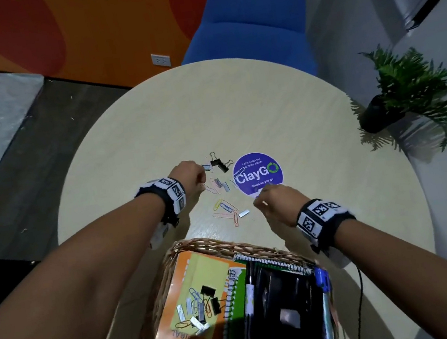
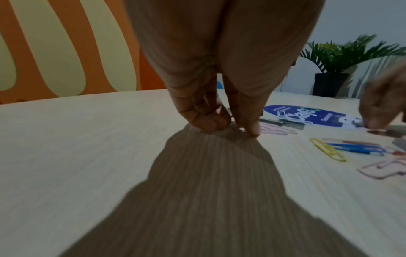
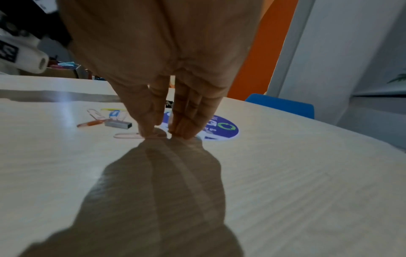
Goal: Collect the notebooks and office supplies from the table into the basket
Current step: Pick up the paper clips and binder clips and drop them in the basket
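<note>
Hands work over a round table (image 1: 312, 132), both lowered to its surface. We see our left hand (image 1: 188, 176) with its fingers curled, fingertips (image 2: 252, 129) down on the wood beside a pink paper clip (image 2: 278, 130); a small metal piece shows between thumb and fingers, but we cannot tell what it is. Our right hand (image 1: 275, 200) sits at the near edge of the purple ClayGo sticker (image 1: 257, 173), its fingertips (image 3: 149, 132) drawn close together on a pale paper clip (image 3: 128, 135); whether they grip it we cannot tell. Loose paper clips (image 1: 226, 208), staple strips (image 1: 244, 213) and two black binder clips (image 1: 219, 162) lie scattered between the hands. The wicker basket (image 1: 213, 243) stands at the table's near edge and already holds notebooks (image 1: 199, 268), clips and a blue marker (image 1: 322, 278).
</note>
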{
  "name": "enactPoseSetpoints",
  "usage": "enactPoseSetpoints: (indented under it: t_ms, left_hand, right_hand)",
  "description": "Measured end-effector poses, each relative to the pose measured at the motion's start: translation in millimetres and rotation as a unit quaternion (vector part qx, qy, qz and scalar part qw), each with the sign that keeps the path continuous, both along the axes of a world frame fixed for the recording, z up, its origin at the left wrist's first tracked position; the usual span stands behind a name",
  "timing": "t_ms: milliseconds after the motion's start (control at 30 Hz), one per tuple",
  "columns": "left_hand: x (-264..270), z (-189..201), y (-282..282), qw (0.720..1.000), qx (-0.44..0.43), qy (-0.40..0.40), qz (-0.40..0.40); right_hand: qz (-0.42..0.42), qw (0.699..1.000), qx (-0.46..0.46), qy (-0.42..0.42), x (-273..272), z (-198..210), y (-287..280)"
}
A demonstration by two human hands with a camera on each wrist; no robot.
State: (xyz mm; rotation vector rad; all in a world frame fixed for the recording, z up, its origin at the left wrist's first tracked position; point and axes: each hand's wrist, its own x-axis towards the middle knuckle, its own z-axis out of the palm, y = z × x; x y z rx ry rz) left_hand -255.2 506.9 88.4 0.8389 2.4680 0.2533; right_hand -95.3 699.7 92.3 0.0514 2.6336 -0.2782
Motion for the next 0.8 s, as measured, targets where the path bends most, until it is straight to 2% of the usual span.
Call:
enactPoseSetpoints:
  t_ms: [233,400,600,800]
  left_hand:
    - [3,0,1,0.999,-0.024,-0.033,-0.002]
    - [1,7,-24,0.998,-0.049,-0.037,-0.029]
    - [8,55,-58,0.999,0.047,-0.01,-0.001]
    - [62,84,-98,0.987,0.141,-0.07,-0.038]
  right_hand:
    - [-0.044,0.998,-0.029,-0.018,-13,-13,-1]
    - [-0.072,0.997,-0.027,-0.018,-12,-13,-3]
    - [-0.109,0.992,-0.056,-0.003,-7,-2,-3]
    - [-0.118,0.987,-0.1,0.045,-2,28,2]
